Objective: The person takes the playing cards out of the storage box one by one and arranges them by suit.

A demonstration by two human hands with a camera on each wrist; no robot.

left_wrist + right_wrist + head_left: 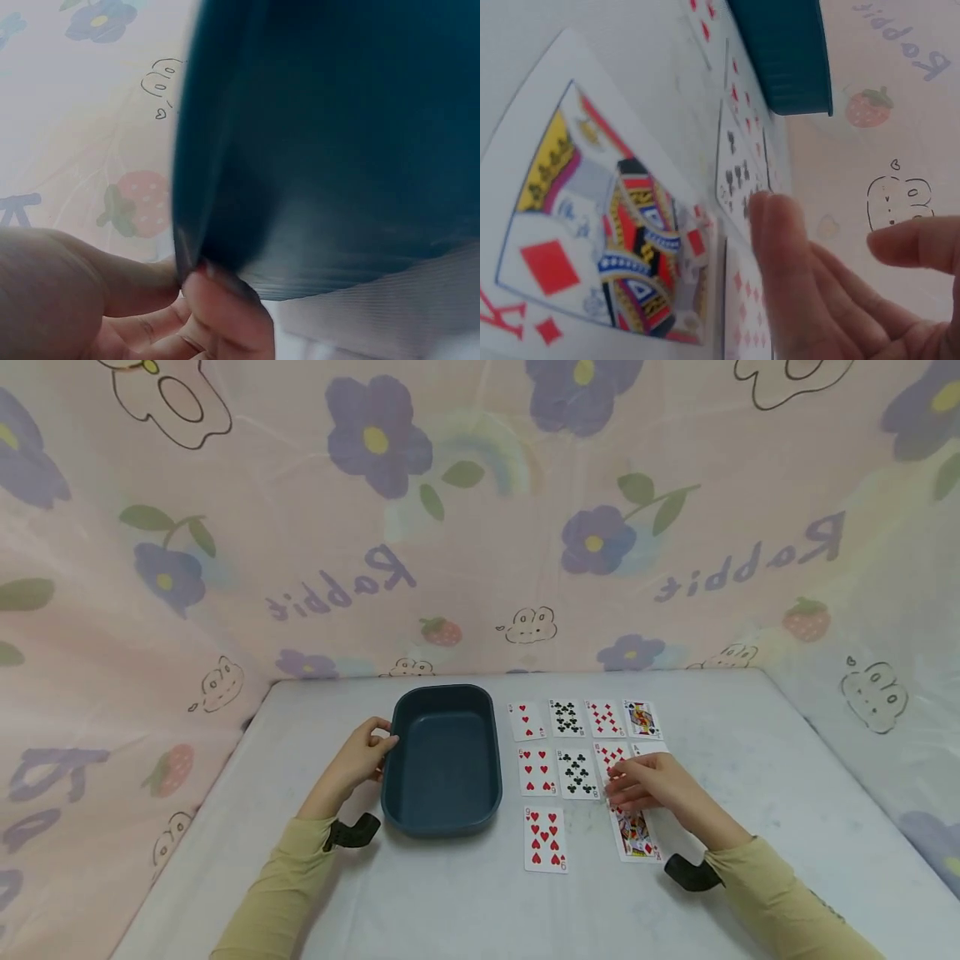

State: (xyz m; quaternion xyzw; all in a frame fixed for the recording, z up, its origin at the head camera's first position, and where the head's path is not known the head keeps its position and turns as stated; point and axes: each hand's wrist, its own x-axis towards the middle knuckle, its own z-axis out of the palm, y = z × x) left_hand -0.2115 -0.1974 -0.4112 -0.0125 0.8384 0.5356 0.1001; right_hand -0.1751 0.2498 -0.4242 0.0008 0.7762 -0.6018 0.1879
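My left hand (354,763) pinches the left rim of a dark blue-green rectangular tub (442,764), thumb on one side of the wall and fingers on the other. Nothing lies inside the tub. Over the playing cards on the right, my right hand (663,787) hovers with its thumb apart from the fingers, holding nothing. Nearest to it is the king of diamonds (630,247), lying face up below the fingers. A diamonds card (609,753) and another card (648,747) behind it are partly covered by this hand. The nine of hearts (546,841) lies alone at the front.
Face-up cards lie in rows beside the tub, among them a six of hearts (537,772), an eight of clubs (578,774) and a face card (642,719) at the back right. A patterned curtain (480,552) encloses the white table (450,902) behind and at both sides.
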